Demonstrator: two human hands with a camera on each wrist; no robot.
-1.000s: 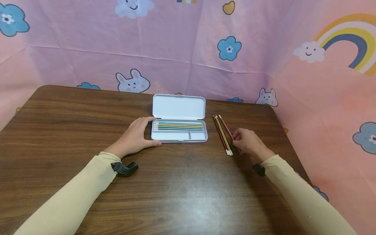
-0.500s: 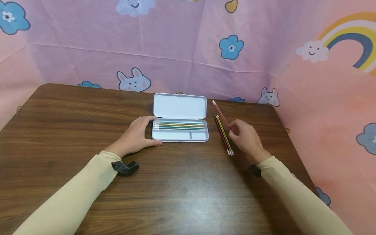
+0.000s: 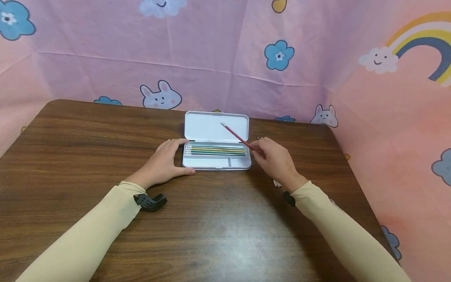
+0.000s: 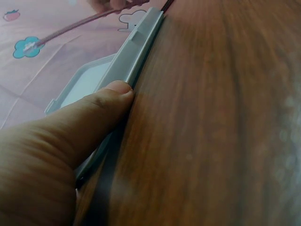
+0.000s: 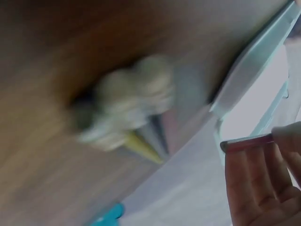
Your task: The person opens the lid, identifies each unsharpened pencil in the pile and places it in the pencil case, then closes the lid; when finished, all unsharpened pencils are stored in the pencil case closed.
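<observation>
An opened white pencil case [image 3: 206, 161] lies on the table, its lid [image 3: 202, 127] tilted back. Several striped pencils [image 3: 215, 150] lie side by side in its rear compartment. My left hand [image 3: 160, 164] holds the case's left end, thumb at the front edge and fingers at the back corner. Between thumb and fingers my right hand [image 3: 276, 158] pinches a red pencil [image 3: 235, 134] near one end, its white eraser pointing up and left across the lid. The right wrist view shows the pencil's other end [image 5: 247, 142] poking out beyond the thumb.
Loose pencils with white erasers [image 5: 136, 94] lie on the wooden table [image 3: 211, 219], mostly hidden under my right hand in the head view. The case's front compartments hold nothing. A patterned pink cloth [image 3: 211, 51] hangs behind and to the right.
My right hand has lifted the red pencil off the table and carried it left, over the case's right end. The left hand has stayed at the case.
</observation>
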